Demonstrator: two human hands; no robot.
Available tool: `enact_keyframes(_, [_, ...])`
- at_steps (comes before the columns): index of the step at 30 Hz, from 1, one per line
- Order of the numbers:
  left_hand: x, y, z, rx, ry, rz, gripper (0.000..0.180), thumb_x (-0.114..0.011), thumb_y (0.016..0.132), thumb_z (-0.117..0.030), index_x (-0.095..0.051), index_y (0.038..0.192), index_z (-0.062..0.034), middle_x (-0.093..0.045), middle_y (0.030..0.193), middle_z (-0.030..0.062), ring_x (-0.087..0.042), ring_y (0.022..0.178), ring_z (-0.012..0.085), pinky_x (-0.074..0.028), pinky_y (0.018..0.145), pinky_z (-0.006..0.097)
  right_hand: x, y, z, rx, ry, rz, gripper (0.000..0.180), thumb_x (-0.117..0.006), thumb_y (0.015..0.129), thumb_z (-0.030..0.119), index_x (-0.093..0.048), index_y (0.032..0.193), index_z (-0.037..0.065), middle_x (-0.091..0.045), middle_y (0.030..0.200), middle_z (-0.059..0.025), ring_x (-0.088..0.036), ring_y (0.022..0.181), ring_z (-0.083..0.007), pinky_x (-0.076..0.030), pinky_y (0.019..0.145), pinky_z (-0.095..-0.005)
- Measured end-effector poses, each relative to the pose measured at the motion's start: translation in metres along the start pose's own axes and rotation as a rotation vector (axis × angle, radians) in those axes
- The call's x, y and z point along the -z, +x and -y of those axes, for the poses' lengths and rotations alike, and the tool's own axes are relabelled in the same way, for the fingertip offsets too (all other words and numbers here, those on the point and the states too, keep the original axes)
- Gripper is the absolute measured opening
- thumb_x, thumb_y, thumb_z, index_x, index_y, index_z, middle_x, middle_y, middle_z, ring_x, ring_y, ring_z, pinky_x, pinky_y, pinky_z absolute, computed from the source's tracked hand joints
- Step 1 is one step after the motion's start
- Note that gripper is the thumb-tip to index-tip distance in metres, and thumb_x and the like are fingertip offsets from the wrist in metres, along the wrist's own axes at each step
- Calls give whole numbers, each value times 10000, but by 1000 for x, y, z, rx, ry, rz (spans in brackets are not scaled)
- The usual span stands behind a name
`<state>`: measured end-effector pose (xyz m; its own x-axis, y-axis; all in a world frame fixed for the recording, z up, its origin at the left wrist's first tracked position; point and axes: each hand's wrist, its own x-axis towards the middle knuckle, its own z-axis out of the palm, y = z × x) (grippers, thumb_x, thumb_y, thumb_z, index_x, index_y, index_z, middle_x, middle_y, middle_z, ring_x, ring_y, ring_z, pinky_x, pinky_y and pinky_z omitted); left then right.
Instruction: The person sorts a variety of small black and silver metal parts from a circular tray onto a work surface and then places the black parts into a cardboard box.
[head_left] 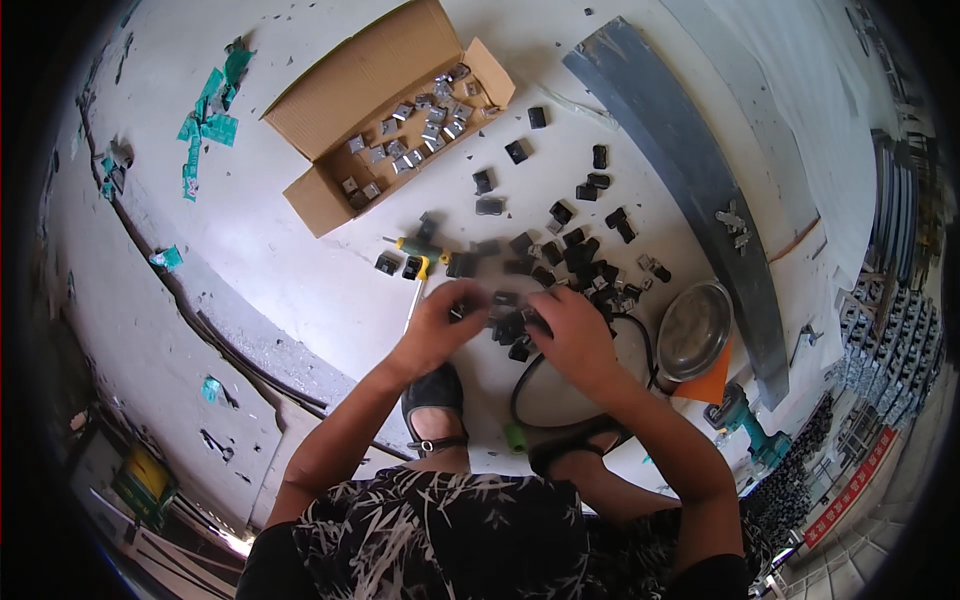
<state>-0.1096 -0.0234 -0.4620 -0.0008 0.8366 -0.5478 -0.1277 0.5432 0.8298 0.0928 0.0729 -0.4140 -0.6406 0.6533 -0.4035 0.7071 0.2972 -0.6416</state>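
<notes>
My left hand [445, 322] and my right hand [572, 328] face each other low over a white surface, fingers curled inward and partly blurred. Between the fingertips lies a small dark piece [506, 298]; whether it is held or rests below them is unclear. Close beyond and right of the hands spreads a pile of small black clips [580, 255], some with metal parts. A screwdriver with a yellow-and-green handle [424, 249] and another yellow-handled screwdriver [422, 269] lie just past my left hand, beside a pair of black clips [387, 264].
An open cardboard box [340, 95] holding several silver metal pieces [434, 120] stands at the far side. On the right are a long grey panel [690, 150], a round dish [695, 330], a black cable loop [516, 395] and a teal power drill [750, 425]. Green tape scraps [215, 128] lie left.
</notes>
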Motion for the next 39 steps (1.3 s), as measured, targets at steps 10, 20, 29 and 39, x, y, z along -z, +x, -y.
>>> enact_keyframes(10, [-37,-2,22,-279,908,-127,231,-690,777,-64,-640,994,-128,-611,904,80,-624,901,327,-520,750,437,-26,-8,-18,-85,-94,-91,275,-764,748,113,-634,989,98,-576,955,-121,-602,846,-348,-507,723,-421])
enact_keyframes(20, [-9,10,-6,-238,470,-113,62,-664,838,-35,-627,881,-63,-596,915,67,-632,875,233,-517,719,329,-11,-8,-25,-153,264,-185,285,-775,730,52,-649,986,57,-604,945,-112,-623,856,-276,-513,773,-365])
enact_keyframes(29, [80,39,-94,-303,-119,-322,261,-594,935,-100,-557,1182,-23,-624,1032,76,-604,927,148,-501,836,276,14,-10,-49,-520,984,-132,201,-720,878,115,-650,1028,2,-624,928,-50,-622,784,-149,-541,715,-294])
enact_keyframes(39, [26,46,-103,-595,739,-332,268,-698,826,-98,-644,1086,-68,-655,1028,123,-622,956,340,-504,824,424,11,9,-43,-310,128,-227,172,-742,832,196,-663,852,44,-622,850,-66,-640,791,-219,-540,668,-353])
